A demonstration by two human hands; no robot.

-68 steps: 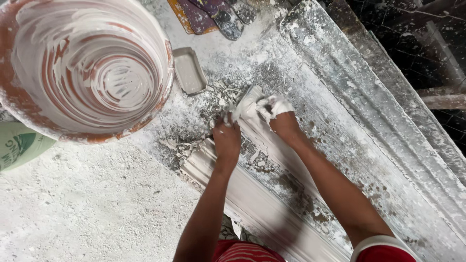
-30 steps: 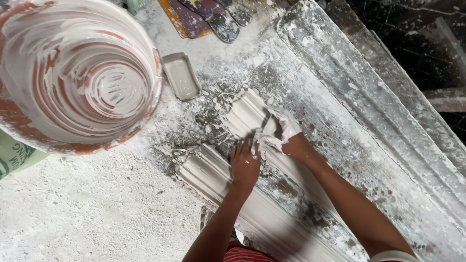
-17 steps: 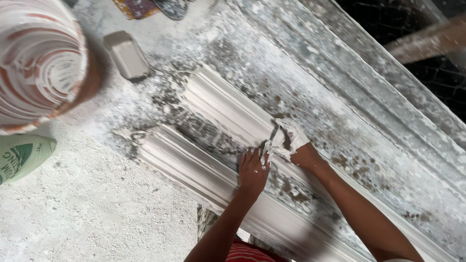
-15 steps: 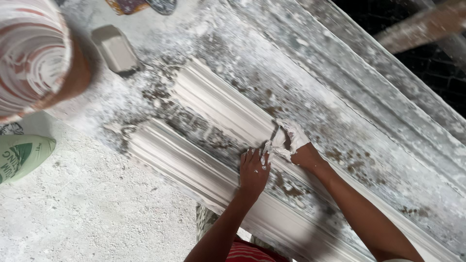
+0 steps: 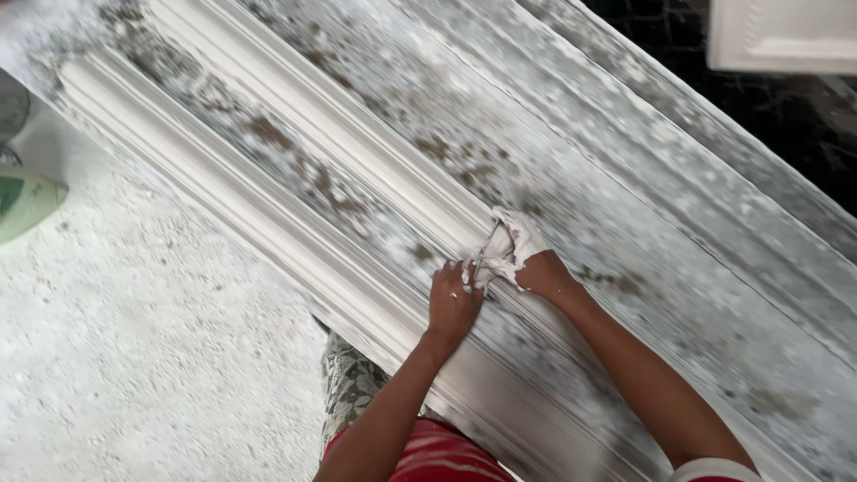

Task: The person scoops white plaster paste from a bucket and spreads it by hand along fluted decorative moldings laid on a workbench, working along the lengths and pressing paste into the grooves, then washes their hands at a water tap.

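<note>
A long white plaster moulding [image 5: 295, 170] runs diagonally from the upper left to the lower right on a plaster-smeared bench. My right hand [image 5: 527, 259], coated in wet white plaster, presses a thin metal scraper blade [image 5: 485, 254] against the moulding's ridge. My left hand [image 5: 453, 299] rests on the moulding just left of it, fingertips touching the blade's lower end. Both hands work the same spot near the frame's middle.
A second grey moulded strip [image 5: 678, 178] lies parallel to the upper right. A green object [image 5: 22, 201] sits at the left edge on the dusty white surface [image 5: 134, 357]. A white framed panel [image 5: 786, 36] shows at the top right. My patterned trouser leg [image 5: 350, 393] is below.
My hands have slid down along the moulding toward the lower right, and the view followed them. The plaster-smeared bucket and small tray have gone out of frame at the upper left.
</note>
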